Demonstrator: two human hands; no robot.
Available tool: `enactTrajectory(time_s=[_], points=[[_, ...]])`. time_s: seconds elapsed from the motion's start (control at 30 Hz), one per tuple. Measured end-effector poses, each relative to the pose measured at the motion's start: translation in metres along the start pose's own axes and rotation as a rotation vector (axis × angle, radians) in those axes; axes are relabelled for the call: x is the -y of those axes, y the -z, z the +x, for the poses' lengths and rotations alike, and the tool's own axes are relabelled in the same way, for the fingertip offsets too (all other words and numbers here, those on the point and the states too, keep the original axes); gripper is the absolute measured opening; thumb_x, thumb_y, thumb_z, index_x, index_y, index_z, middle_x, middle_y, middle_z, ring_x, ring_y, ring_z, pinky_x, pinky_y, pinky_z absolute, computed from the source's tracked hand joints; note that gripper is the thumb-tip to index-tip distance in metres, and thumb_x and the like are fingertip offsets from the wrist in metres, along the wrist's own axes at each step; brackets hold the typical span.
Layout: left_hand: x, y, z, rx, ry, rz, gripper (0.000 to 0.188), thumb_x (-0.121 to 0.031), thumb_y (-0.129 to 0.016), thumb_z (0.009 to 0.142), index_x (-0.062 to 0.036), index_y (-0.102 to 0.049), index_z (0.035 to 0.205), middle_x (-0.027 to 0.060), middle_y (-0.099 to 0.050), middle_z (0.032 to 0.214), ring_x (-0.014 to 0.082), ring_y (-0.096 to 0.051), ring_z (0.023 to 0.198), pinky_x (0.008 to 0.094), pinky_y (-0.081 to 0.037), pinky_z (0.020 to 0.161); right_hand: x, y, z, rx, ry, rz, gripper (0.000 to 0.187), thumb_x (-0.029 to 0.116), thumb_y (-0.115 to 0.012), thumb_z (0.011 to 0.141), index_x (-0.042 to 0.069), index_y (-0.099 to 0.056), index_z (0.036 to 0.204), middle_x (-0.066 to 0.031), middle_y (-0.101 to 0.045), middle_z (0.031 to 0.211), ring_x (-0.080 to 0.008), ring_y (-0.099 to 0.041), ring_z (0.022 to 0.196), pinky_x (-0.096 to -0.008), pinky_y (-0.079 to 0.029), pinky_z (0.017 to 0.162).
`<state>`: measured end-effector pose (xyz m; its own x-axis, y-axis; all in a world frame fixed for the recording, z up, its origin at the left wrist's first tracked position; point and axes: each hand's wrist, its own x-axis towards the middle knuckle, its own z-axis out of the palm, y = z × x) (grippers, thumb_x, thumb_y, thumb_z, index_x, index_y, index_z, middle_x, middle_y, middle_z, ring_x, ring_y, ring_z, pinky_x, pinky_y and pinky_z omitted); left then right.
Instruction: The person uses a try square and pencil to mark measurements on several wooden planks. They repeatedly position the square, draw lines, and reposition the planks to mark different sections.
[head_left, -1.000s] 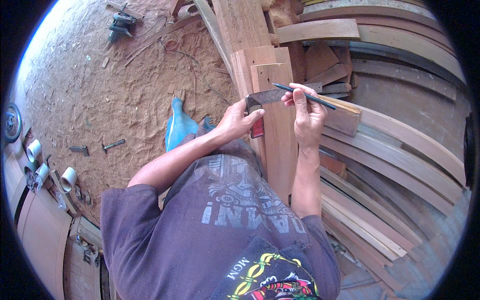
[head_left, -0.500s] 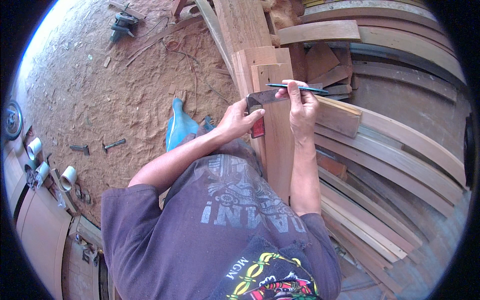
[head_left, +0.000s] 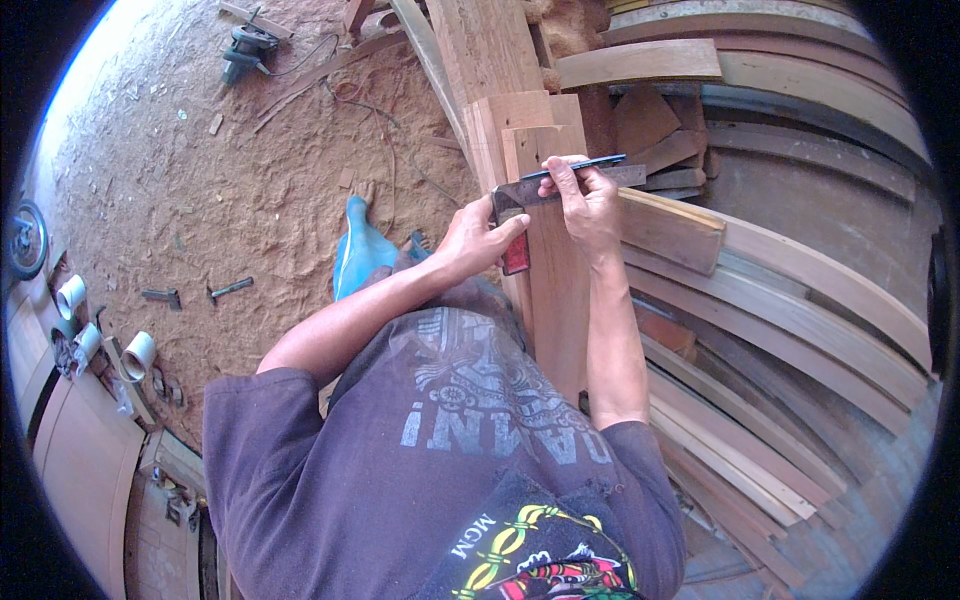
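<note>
A try square [head_left: 515, 255] with a red handle and a dark metal blade lies across a wooden board [head_left: 558, 300]. My left hand [head_left: 472, 240] is closed on the square's handle at the board's left edge, thumb on top. In my right hand [head_left: 588, 208] a slim blue pencil [head_left: 606, 162] is pinched, held over the blade. Its tip is near the blade's upper edge; whether it touches the wood I cannot tell. Under the board's far end, another piece of timber [head_left: 483, 115] shows.
Long planks [head_left: 790, 270] are stacked to the right. A corded power tool [head_left: 247, 52] sits on the sawdust-covered floor [head_left: 270, 190] at the far left. A hammer [head_left: 231, 291] lies left of my bare foot [head_left: 364, 190], with white cups [head_left: 138, 352] farther left.
My right hand has shifted left and slightly away from me along the blade, and the pencil now tilts the other way. My left hand and the try square stay put.
</note>
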<state>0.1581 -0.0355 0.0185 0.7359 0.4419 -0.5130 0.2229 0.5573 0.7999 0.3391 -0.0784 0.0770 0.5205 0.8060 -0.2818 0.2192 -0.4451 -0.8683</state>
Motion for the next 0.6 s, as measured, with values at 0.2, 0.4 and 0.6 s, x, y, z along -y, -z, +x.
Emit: enactTrajectory(time_s=[0.2,0.4,0.6], points=[[0.006,-0.001,0.003,-0.011,-0.027,0.026,0.041,-0.032,-0.07,0.101,-0.0004,-0.065,0.127,0.0064,-0.072,0.096,0.0123,-0.068,0.076,0.0316,-0.057,0.062,-0.003,0.004,0.004,0.016,-0.003,-0.011,0.025,0.025,-0.069,0.105,0.001,-0.074,0.099,-0.0031,-0.072,0.082,-0.01,-0.067,0.072,-0.0264,-0.055,0.068],[0.009,-0.002,0.002,-0.001,-0.024,-0.05,0.041,-0.031,-0.07,0.101,-0.0001,-0.064,0.128,0.0066,-0.072,0.098,0.0126,-0.068,0.076,0.0308,-0.058,0.063,-0.005,0.011,0.006,-0.011,-0.019,0.025,0.024,0.023,-0.067,0.106,0.001,-0.073,0.097,-0.0033,-0.07,0.081,-0.0097,-0.066,0.073,-0.0251,-0.054,0.068],[0.009,-0.001,0.003,0.001,-0.022,-0.035,0.041,-0.03,-0.07,0.101,0.0005,-0.064,0.129,0.0076,-0.073,0.1,0.0132,-0.069,0.075,0.0314,-0.058,0.063,-0.012,0.014,0.006,-0.041,-0.022,0.164,0.025,0.024,-0.066,0.107,0.001,-0.073,0.099,-0.0033,-0.07,0.08,-0.0103,-0.065,0.072,-0.0254,-0.054,0.068]])
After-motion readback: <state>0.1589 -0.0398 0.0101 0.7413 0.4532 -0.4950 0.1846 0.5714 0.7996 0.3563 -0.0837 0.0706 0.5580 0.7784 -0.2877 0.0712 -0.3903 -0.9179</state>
